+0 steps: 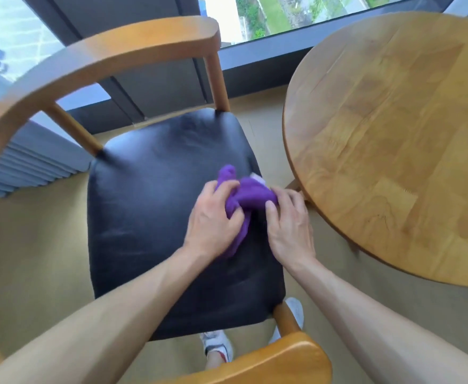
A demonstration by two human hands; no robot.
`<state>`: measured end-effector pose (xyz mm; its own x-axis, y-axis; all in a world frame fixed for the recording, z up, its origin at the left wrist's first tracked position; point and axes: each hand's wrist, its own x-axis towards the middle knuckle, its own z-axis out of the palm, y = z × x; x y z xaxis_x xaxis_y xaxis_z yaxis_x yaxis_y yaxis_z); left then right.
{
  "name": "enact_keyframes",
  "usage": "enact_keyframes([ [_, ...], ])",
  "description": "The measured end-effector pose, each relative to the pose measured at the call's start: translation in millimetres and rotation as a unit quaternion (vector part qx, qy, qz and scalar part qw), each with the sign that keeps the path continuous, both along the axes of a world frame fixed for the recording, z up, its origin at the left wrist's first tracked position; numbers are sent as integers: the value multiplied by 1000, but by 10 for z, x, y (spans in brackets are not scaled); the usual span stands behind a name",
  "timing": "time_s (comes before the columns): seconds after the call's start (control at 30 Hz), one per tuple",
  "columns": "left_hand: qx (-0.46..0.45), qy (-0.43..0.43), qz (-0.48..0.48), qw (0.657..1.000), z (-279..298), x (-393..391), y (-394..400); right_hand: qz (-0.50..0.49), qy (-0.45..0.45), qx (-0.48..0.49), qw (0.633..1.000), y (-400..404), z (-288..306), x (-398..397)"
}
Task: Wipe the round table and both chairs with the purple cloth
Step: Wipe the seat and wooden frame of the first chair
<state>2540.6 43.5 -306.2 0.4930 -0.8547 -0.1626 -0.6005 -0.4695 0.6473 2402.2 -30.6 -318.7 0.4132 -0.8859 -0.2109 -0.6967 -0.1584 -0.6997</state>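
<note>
Both hands are on the purple cloth (245, 195) right now, bunched up on the black chair seat (149, 217) toward its table-side edge. The left hand (212, 220) has its fingers curled into the cloth and is clutching a wad of it, with a tail of fabric trailing back under the palm toward the wrist. The right hand (289, 223) sits just on the other side of the wad, thumb pressed against the cloth and fingers wrapped over its far end, so it looks like it's gripping too, though the fingertips are hidden.

The round table (393, 134) is just beyond the right hand, its rim near the knuckles. The wooden armrest (102, 51) curves around well away from the grip, on the far side of the left hand.

Stuff that could go sideways, as I see it: the cloth is so balled up that only a small patch touches the seat, so a sweep from here could leave streaks or miss the corners. That loose tail under the left palm might drag or fold over mid-wipe. And swinging right with the table edge so close could bang the knuckles. Can't tell whether the table has been done yet.
</note>
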Motion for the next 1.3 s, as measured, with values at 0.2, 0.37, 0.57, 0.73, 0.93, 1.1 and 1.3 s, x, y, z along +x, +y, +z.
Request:
enact_keyframes([
  [0.2,138,-94,44,985,-153,742,200,170,72,-76,980,48,-63,375],
  [0.37,294,-188,-31,937,-538,1149,785,189,183,-67,963,-14,-330,742],
  [0.57,292,-213,-48,931,-679,1178,891,300,189,-152,923,147,-338,686],
  [0.73,288,-217,-49,931,-646,1186,869,525,145,-184,819,478,-346,456],
  [0.93,286,-206,-38,935,-657,1165,842,426,149,-185,873,-173,-367,322],
  [1.1,291,-200,-32,935,-639,1159,824,360,100,-178,911,-249,-422,404],
  [1.3,296,-189,-26,936,-613,1145,798,361,70,-177,913,-261,-334,586],
])
